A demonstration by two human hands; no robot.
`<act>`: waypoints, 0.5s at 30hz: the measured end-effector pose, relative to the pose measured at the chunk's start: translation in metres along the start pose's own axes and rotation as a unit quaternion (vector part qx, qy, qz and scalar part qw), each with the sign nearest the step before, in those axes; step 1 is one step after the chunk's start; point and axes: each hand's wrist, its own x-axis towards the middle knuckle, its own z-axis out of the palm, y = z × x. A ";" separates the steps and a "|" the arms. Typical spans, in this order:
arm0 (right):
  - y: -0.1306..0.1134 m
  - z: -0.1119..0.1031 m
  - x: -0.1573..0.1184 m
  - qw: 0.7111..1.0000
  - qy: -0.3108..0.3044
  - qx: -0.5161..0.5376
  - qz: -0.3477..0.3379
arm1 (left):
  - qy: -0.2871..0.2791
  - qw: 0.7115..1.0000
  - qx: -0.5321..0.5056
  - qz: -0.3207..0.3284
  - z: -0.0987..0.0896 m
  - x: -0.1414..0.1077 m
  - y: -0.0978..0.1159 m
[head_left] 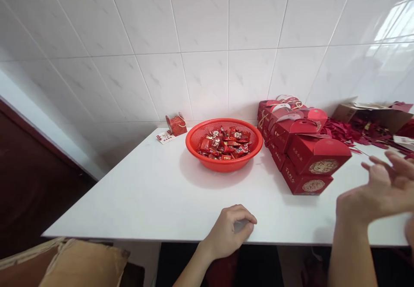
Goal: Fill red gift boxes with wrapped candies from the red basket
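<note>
My left hand [230, 230] rests at the front edge of the white table [145, 201]. Its fingers curve loosely, with a gap to the thumb and nothing held. Farther right, my right hand [377, 194] is raised above the table, fingers spread and slightly blurred, holding nothing that shows. Stacked red gift boxes [318, 155] with gold round patterns stand beyond it to the left. A red plastic basket [223, 166] sits at the middle of the table, and red-wrapped candies [224, 144] lie in it.
A small red box [177, 125] and a printed card [165, 137] lie by the tiled wall [207, 76]. Red ribbons [344, 134] and an open carton [371, 112] are at the back right. A cardboard box [84, 263] stands below the front left edge.
</note>
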 end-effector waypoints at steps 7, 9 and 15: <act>-0.090 -0.015 -0.081 0.968 -0.224 0.088 0.068 | -0.085 0.991 0.092 0.039 -0.070 0.023 0.039; -0.092 -0.016 -0.094 0.929 -0.350 0.091 0.074 | -0.015 0.990 0.124 0.059 -0.105 0.033 0.066; -0.093 -0.028 -0.120 0.797 -0.597 0.088 -0.003 | 0.277 0.949 0.136 0.071 -0.193 0.015 0.121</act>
